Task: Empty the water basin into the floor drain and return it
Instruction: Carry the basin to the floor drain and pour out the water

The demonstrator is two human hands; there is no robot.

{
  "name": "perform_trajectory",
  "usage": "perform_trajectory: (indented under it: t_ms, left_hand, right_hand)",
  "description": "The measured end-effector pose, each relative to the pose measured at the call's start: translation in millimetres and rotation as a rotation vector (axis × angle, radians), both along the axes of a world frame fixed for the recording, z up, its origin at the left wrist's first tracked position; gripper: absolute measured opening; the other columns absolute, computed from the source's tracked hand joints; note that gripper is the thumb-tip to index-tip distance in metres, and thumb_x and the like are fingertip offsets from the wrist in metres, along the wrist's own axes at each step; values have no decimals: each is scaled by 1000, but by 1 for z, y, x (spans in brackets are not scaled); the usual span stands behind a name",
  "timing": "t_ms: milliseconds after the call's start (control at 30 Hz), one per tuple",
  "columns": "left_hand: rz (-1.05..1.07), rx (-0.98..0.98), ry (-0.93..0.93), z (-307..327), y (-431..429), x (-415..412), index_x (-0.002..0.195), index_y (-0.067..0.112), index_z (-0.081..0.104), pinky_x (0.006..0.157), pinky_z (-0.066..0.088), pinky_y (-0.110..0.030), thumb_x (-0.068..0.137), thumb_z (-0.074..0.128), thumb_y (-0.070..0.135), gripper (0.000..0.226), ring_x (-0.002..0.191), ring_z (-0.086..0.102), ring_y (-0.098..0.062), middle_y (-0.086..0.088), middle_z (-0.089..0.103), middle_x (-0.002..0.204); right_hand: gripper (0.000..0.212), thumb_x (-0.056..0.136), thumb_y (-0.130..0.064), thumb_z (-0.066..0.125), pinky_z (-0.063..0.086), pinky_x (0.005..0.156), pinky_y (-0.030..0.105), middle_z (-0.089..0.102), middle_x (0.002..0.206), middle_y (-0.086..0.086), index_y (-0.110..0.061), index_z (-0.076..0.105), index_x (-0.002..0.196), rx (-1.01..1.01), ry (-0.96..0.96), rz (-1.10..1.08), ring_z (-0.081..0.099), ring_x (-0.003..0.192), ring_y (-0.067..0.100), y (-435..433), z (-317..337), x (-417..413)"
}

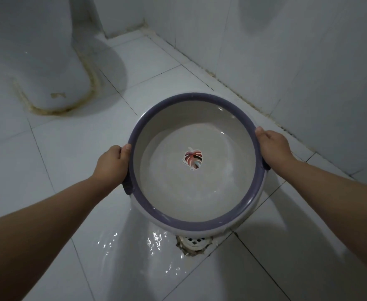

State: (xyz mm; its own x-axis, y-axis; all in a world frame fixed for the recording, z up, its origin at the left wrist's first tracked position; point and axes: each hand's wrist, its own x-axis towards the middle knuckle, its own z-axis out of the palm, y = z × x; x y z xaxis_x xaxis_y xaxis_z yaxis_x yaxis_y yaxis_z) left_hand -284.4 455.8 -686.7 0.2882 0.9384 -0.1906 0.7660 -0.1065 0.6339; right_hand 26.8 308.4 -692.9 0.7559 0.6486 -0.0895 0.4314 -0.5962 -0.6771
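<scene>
The basin point(191, 98), white inside with a purple rim and a leaf sticker point(193, 159) on its bottom, was held in the air low over the tiled floor, and a shallow layer of water lay in it, reaching higher up the near wall than the far one. Taking 12 o'clock as straight away from the person, the left hand point(113, 161) gripped the rim at about 9 o'clock and the right hand point(273, 144) at about 2 o'clock. Each thumb was hooked over the top edge; the fingers wrapped underneath, where they could not be seen. A small purple lug point(128, 187) stuck out just below the left hand. The floor drain point(194, 241) sat at 6 o'clock, half hidden under the basin's near lip. A glistening wet patch point(154, 240) spread over the tiles at 7 o'clock, beside the drain rather than on it. The step in hand looked to be the pour itself, with much of the water left to go. To do it well, the person would likely need to bring the lowest point of the rim squarely above the grate, tip toward themselves slowly so the sheet of water narrowed to one stream, and keep the basin low to limit splashing onto the tiles. With the hands not quite opposite each other, the basin could twist as the water shifted, so a firm and even hold mattered. Further out, a toilet base point(54, 79) stood at 10 o'clock, and a tiled wall point(308, 61) ran along the side from 12 to 3 o'clock.
</scene>
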Motion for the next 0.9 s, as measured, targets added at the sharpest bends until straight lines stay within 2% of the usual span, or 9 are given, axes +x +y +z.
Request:
perform_trajectory:
  t_ms: [133, 500, 733, 900]
  left_hand:
    - [-2, 7, 4, -1, 0, -2, 88, 4, 49, 70, 42, -38, 99, 26, 36, 41, 76, 53, -30, -14, 55, 81]
    - [-9, 16, 9, -3, 1, -3, 88, 1, 51, 76, 47, -45, 98, 27, 38, 45, 79, 55, -35, -17, 57, 83]
    - [-13, 14, 8, -2, 1, -3, 88, 1, 51, 77, 49, -46, 98, 27, 38, 46, 78, 55, -35, -17, 57, 80]
    - [-10, 8, 11, -3, 0, -2, 86, 2, 50, 72, 46, -42, 98, 26, 38, 45, 75, 54, -32, -12, 54, 74]
  right_hand:
    - [48, 96, -40, 30, 31, 52, 26, 42, 61, 5, -9, 40, 61, -3, -9, 10, 40, 56, 17, -1, -1, -1]
    - [49, 96, -40, 30, 30, 49, 27, 41, 59, 4, -12, 37, 56, -12, -20, 11, 39, 54, 16, -2, -2, 0]
    - [48, 96, -42, 30, 32, 52, 27, 44, 60, 5, -7, 44, 65, 1, 5, 2, 41, 55, 17, -3, -4, 1]
    - [49, 96, -41, 29, 32, 51, 27, 45, 62, 5, -4, 47, 70, -18, 6, 6, 42, 57, 17, 0, -6, 2]
